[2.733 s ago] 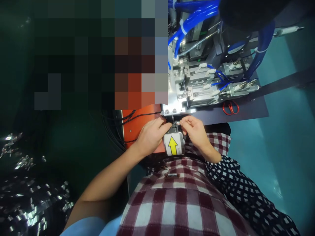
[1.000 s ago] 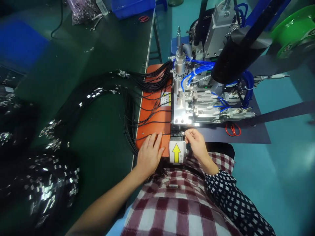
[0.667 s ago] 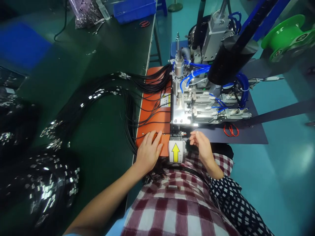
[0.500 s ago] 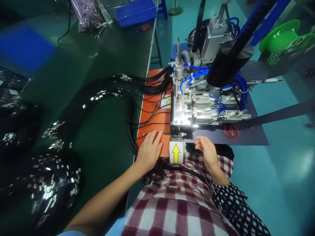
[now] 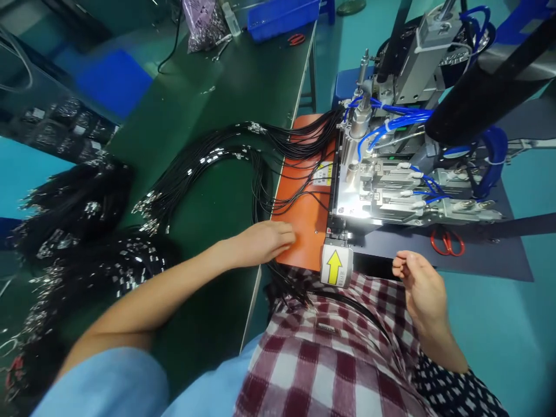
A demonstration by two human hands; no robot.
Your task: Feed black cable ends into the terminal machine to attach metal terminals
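My left hand [image 5: 270,240] rests at the left edge of the orange plate [image 5: 304,231], beside a bundle of black cables [image 5: 259,194]. Its fingers are bent and close together, and whatever they hold is hidden beneath them. My right hand [image 5: 423,286] is raised above my lap, right of the motor with the yellow arrow label [image 5: 336,266]. Its thumb and fingers are curled together, with nothing visible in them. Several cables run across the plate to the front edge of the metal machine [image 5: 356,191].
Red-handled scissors [image 5: 447,242] lie on the machine's dark base. More cable bundles [image 5: 82,202] lie at the left of the green table [image 5: 208,214]. At the back are a blue tray [image 5: 282,20] and a bag of small parts [image 5: 205,26]. A black cylinder [image 5: 473,104] overhangs the machine.
My left hand has drawn left across the orange plate, its fingers going from spread to bent together. My right hand has moved right, away from the motor. The view has shifted left.
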